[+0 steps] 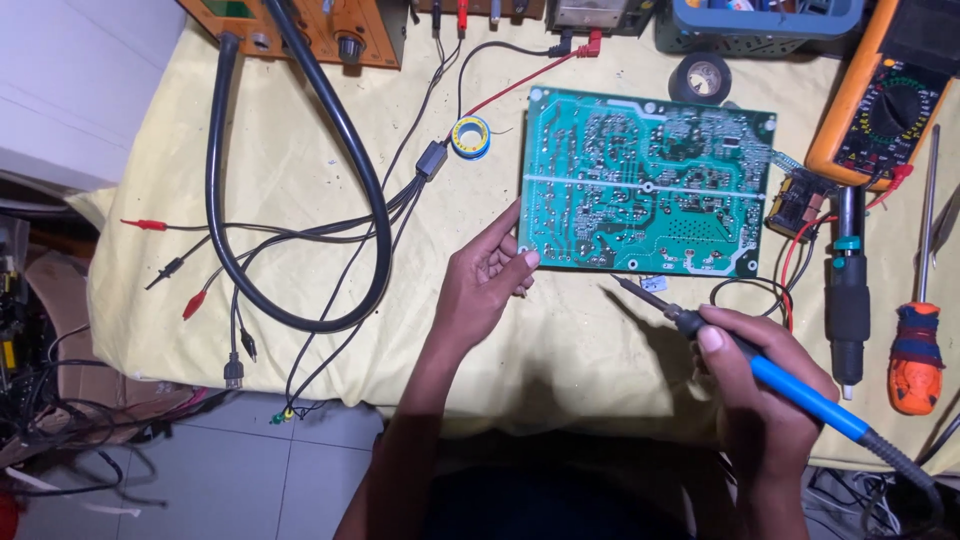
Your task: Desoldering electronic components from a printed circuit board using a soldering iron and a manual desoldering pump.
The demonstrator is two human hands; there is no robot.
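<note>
A green circuit board (645, 180) lies solder side up on a pale yellow cloth (300, 270). My left hand (485, 280) rests at the board's near left corner, thumb and fingers touching its edge. My right hand (765, 385) grips a blue-handled soldering iron (760, 370) like a pen. The iron's dark tip points up and left and hovers just below the board's front edge, beside a small silvery part (653, 286) on the cloth.
A solder spool (470, 137) sits left of the board, a black tape roll (700, 77) behind it. An orange multimeter (885, 105), a black desoldering pump (847, 300) and an orange-handled screwdriver (918, 340) lie at right. Thick black cables (300, 170) and clip leads cover the left.
</note>
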